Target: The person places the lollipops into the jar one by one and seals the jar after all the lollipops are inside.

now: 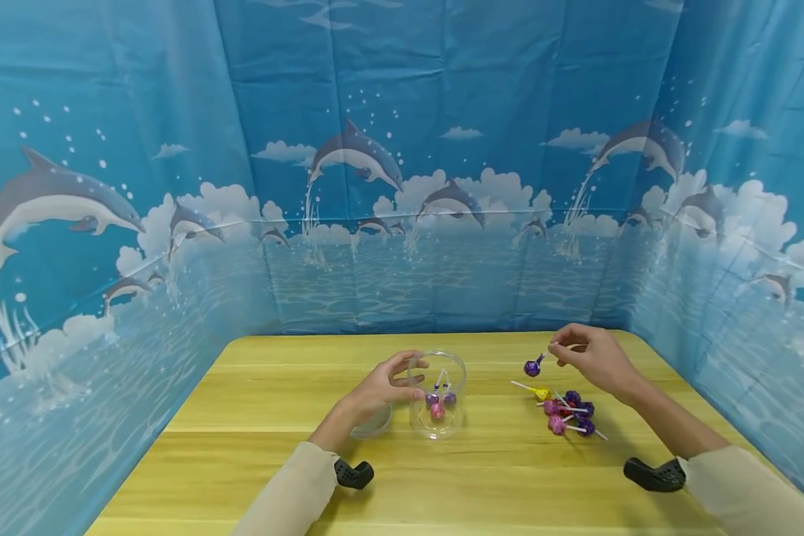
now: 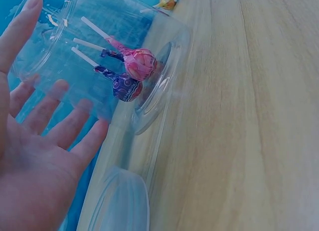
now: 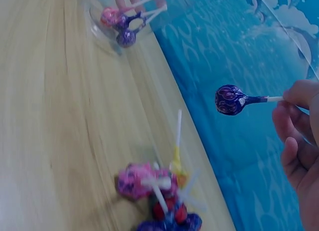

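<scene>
A purple-wrapped lollipop (image 1: 532, 366) hangs by its white stick above the desk, right of the upright clear jar (image 1: 437, 394) holding three lollipops.

I read the jar (image 1: 437, 394) as clear glossy plastic, the table (image 1: 482, 476) as smooth matt wood, and the lollipop wrappers (image 1: 566, 413) as shiny foil.

Wooden table (image 1: 254, 461), dolphin-print backdrop (image 1: 402, 149).

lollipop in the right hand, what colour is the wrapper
Purple, with a darker swirly pattern; the lollipop pinched by the right hand shows best in the right wrist view.
</scene>
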A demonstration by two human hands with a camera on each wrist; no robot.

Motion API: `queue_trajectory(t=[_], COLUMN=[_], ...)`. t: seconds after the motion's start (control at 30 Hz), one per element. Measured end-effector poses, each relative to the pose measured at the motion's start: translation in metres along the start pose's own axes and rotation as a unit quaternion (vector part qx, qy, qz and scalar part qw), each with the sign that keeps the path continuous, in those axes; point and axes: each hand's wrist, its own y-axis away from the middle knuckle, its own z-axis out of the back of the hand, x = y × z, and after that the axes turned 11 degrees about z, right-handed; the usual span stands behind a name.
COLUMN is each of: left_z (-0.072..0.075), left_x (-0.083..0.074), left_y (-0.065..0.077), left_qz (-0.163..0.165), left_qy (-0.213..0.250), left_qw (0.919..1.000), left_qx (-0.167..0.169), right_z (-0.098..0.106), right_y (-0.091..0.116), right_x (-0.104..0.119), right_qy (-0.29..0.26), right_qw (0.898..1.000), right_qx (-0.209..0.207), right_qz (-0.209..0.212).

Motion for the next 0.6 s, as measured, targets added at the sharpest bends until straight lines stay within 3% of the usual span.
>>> queue_trajectory(t=[0.6], left_z=[-0.001], left_x=[0.001], left_y=[0.002], left_qz=[-0.004], left_qy=[0.007], left_qw=[0.9999], left_qx=[0.008], right_z=[-0.043], right_y=[-0.037], right_x=[0.031], right_qy=[-0.089], right_qw=[0.996], right_qx=[-0.003], right_qz=[0.018])
